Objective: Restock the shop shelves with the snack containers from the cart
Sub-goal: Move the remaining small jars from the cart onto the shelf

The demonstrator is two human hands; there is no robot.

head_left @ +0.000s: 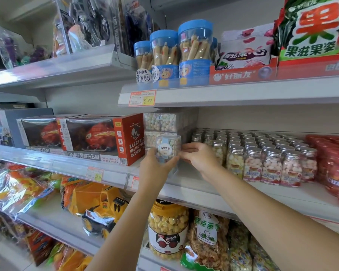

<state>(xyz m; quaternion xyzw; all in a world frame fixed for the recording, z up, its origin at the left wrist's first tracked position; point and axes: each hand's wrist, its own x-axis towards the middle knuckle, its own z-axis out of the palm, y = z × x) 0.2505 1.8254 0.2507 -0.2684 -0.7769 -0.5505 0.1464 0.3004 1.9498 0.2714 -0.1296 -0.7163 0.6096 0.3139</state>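
A clear cube snack container (167, 148) filled with small pastel balls and bearing a round white label is held at the front of the middle shelf (204, 192). My left hand (155, 169) grips it from below and the left. My right hand (199, 156) touches its right side with the fingertips. Behind it stand stacked clear boxes of the same pastel balls (162, 122). The cart is out of view.
Red helicopter toy boxes (125, 137) stand just left of the container. Rows of silver-capped candy bottles (262, 157) fill the shelf to the right. Blue-lidded sausage jars (174, 53) sit on the shelf above; a popcorn jar (167, 231) and toy trucks lie below.
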